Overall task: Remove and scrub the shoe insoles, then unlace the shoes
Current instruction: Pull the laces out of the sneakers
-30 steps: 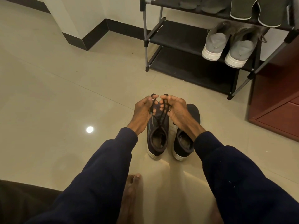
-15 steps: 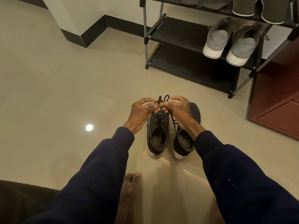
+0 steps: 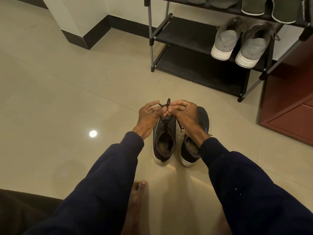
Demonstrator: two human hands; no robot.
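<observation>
Standing side by side on the tiled floor, heels toward the person, the left shoe and the right shoe are kept within easy reach of both arms, which is judged to be why they are set so close together. A dark lace is held up over the toe end of the left shoe. It is pinched between thumb and forefinger of the left hand, whose other fingers are spread clear, and it is clamped in the curled fingertips of the right hand, so that a small loop stands up between the two hands. The hands are held almost together, probably so that the lace can be drawn from its eyelets a short length at a time while the shoe is left resting on the floor. Unlacing is judged to be the step in hand. A brownish lining is seen in both shoe openings, but whether the insoles are in place cannot be told. A pair of grey shoes is stored on the black rack behind, well apart.
</observation>
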